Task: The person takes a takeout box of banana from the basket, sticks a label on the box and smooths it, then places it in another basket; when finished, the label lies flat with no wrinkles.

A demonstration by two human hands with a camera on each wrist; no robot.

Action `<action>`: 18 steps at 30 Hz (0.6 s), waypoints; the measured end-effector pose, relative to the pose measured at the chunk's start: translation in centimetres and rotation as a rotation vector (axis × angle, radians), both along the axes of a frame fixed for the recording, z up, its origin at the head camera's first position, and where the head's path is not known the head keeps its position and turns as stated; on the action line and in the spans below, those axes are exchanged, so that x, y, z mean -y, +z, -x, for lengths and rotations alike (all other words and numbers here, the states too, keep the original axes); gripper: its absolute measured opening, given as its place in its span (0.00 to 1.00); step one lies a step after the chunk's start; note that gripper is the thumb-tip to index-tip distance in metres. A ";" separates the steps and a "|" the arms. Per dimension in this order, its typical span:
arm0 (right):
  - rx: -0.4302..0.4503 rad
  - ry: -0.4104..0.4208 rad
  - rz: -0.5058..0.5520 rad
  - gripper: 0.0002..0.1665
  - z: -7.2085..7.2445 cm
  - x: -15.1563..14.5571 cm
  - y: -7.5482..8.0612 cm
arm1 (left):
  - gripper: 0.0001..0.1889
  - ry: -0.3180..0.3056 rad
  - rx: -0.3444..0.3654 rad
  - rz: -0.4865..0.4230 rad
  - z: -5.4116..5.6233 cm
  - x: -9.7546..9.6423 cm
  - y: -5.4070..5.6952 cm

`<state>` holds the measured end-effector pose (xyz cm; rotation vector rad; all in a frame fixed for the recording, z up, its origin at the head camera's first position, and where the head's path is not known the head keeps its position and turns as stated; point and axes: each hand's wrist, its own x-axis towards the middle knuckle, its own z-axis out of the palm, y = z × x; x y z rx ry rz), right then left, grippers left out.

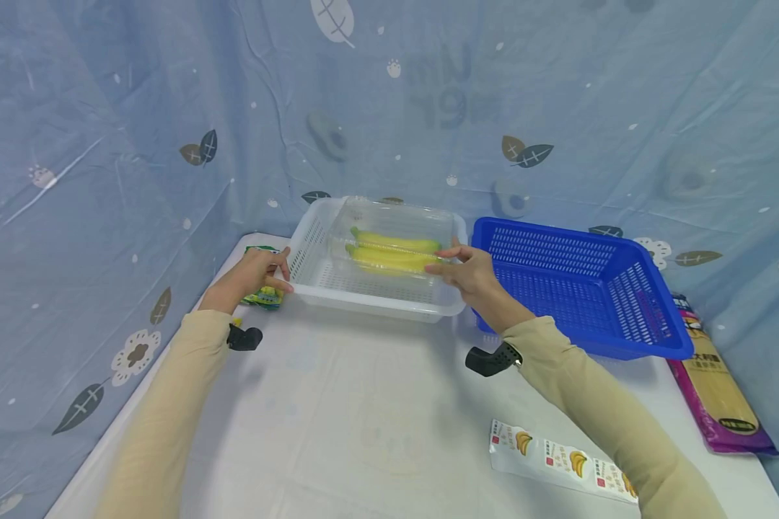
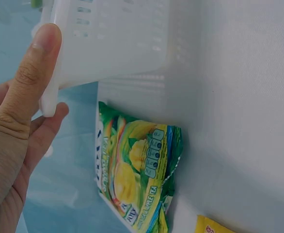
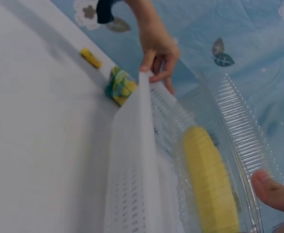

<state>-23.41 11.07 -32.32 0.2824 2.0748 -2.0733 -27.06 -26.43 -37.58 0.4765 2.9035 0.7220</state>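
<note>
Nearest on the white surface (image 1: pixel 337 404), a strip of labels (image 1: pixel 552 461) printed with bananas lies partly under the right sleeve (image 1: pixel 597 389). Farther right, a long purple-and-yellow bag (image 1: pixel 720 375) lies beside the blue basket (image 1: pixel 558 303). On the left, a small yellow packet (image 3: pixel 90 57) lies near a green-and-yellow tea packet (image 2: pixel 137 167), which is just beside the white basket.

Beyond these, the left hand (image 1: pixel 256 274) pinches the rim of the white basket (image 1: pixel 370 303), thumb on one side and fingers on the other. The right hand (image 1: pixel 470 272) grips the near right edge of a clear plastic container (image 1: pixel 396 215) between thumb and fingers. Yellow bananas (image 1: pixel 383 258) with green ends lie inside the container, which is within the white basket's outline; whether it touches the basket's bottom I cannot tell. Farthest back hangs a blue curtain (image 1: pixel 389 108) with leaf prints.
</note>
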 end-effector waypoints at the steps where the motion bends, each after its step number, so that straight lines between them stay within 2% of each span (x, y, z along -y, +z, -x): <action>1: 0.001 0.000 -0.008 0.19 -0.2 0.0 0.1 | 0.09 -0.001 -0.002 -0.002 0.0 0.0 0.0; 9: -0.030 0.041 -0.063 0.25 -2.4 -0.5 0.2 | 0.09 -0.005 -0.016 -0.005 0.1 0.0 -0.1; 18: -0.051 0.050 -0.121 0.25 -4.7 -0.7 0.3 | 0.10 -0.001 -0.017 0.015 0.2 0.0 -0.1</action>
